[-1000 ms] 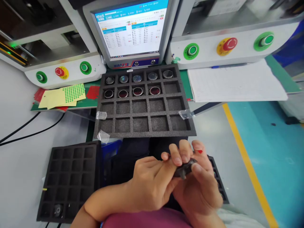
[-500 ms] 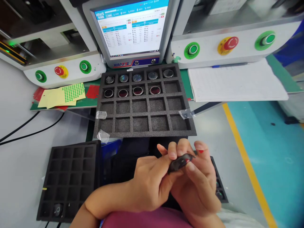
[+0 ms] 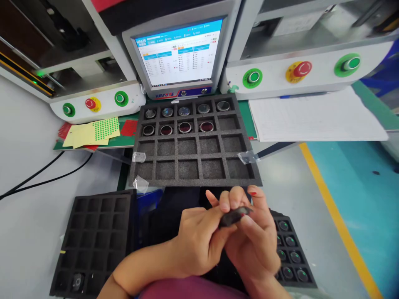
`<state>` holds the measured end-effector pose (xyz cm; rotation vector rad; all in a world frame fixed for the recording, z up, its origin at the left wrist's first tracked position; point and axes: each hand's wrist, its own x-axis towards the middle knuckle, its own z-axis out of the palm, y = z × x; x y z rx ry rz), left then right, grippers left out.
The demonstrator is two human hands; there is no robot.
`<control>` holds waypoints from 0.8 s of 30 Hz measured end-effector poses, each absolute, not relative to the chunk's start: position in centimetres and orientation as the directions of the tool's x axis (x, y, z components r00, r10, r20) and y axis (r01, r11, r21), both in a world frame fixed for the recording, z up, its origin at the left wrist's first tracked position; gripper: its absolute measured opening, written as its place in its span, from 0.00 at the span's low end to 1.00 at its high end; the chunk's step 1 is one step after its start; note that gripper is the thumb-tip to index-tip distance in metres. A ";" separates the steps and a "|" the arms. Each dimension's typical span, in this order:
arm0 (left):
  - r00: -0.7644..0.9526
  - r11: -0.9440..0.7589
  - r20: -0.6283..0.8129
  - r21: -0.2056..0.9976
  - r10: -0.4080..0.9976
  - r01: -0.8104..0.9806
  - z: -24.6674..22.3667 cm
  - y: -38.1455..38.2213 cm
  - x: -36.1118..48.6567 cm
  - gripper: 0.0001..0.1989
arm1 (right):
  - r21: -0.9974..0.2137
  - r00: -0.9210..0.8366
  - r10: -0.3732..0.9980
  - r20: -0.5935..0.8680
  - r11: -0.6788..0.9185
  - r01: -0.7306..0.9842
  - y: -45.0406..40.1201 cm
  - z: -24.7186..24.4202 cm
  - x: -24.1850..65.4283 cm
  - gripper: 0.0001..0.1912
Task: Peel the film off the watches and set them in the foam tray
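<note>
A small, thin dark piece [image 3: 234, 216] was held in both hands, in the air at the near side of the scene, just short of the near edge of the main foam tray [image 3: 196, 182]. Its left end was pinched between thumb and bent forefinger of the left hand [image 3: 198, 236]. Its right end was steadied by the right hand [image 3: 255, 241]: the thumb tip was pressed to the near side, two fingertips were curled over the far side, and the finger bearing a red mark [image 3: 253, 193] was raised clear. The piece was slanted; its faces could not be made out, owing to blur. Handling, judged by eye: probably light, body likely stiff and smooth, hence apt to slip; any glossy face best treated as fragile. Hold judged best taken by the rim at opposite ends, with light fingertip pressure and no thumb laid flat on a face. In the main foam tray, nine round discs [image 3: 185, 127] were seated in the two far rows. At left, one dark part [image 3: 77, 282] was seated in the near row of a second tray [image 3: 99, 238]; at right, green-marked discs [image 3: 295, 257] were seated in a third tray [image 3: 296, 246], partly hidden by the right hand.
</note>
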<state>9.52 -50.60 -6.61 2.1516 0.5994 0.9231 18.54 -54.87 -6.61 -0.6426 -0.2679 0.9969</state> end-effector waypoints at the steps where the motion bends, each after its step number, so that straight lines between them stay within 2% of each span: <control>1: 0.642 -0.660 0.444 0.739 0.624 0.131 -6.8 -50.6 9.5 0.12 | -0.605 0.524 0.848 -0.079 0.377 -0.701 -54.9 -6.6 18.6 0.14; 3: 0.651 -0.685 0.459 0.717 0.604 0.129 -7.0 -50.5 9.6 0.11 | -0.600 0.527 0.845 -0.098 0.372 -0.708 -54.9 -6.7 18.8 0.13; 6: 0.676 -0.641 0.397 0.754 0.620 0.145 -7.0 -50.4 9.4 0.12 | -0.594 0.526 0.837 -0.149 0.349 -0.725 -54.6 -7.1 18.9 0.12; 9: 0.716 -0.610 0.314 0.768 0.624 0.195 -6.7 -48.8 8.7 0.13 | -0.651 0.502 0.856 -0.119 0.315 -0.691 -54.3 -8.1 19.3 0.17; 11: 0.700 -0.658 0.270 0.658 0.661 0.367 -6.6 -46.4 8.1 0.13 | -0.747 0.543 0.834 -0.095 0.301 -0.593 -54.3 -8.8 19.9 0.19; 14: 0.606 -0.661 0.265 0.330 0.750 0.674 -7.2 -40.9 7.7 0.14 | -0.876 0.655 0.753 -0.052 0.281 -0.392 -54.9 -9.4 20.8 0.06; 16: 0.581 -0.636 0.269 0.224 0.768 0.738 -7.9 -37.1 7.7 0.14 | -0.921 0.691 0.722 0.008 0.275 -0.277 -55.5 -9.5 21.2 0.03; 20: 0.632 -0.658 0.202 0.099 0.748 0.747 -9.3 -32.6 8.2 0.14 | -0.962 0.724 0.683 0.094 0.249 -0.110 -56.4 -9.1 21.7 0.05; 24: 0.689 -0.697 0.111 0.049 0.716 0.716 -9.4 -32.6 8.3 0.17 | -0.983 0.751 0.659 0.046 0.165 -0.084 -57.0 -9.0 22.2 0.06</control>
